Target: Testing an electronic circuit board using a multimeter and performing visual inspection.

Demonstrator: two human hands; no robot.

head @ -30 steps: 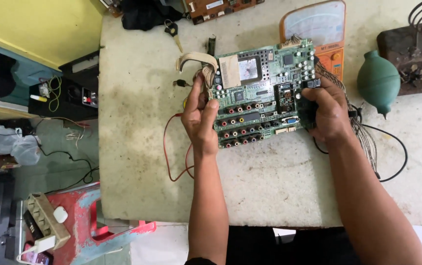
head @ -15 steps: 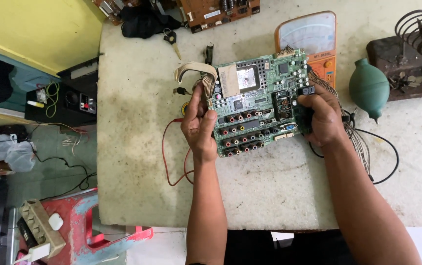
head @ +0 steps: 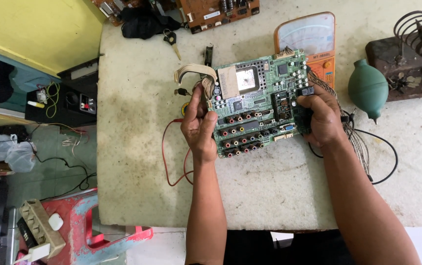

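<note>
Gripping the green circuit board above the worktable, your left hand clasped its left edge and your right hand its right edge; multimeter probes remained unapplied.

left hand — bare, no glove, no ring or watch visible | right hand — bare, no glove, no wristband | forearms — both bare to the frame edge at 6 o'clock, no sleeve in view | torso — dark clothing strip between arms at 6 o'clock, detail unclear
</note>
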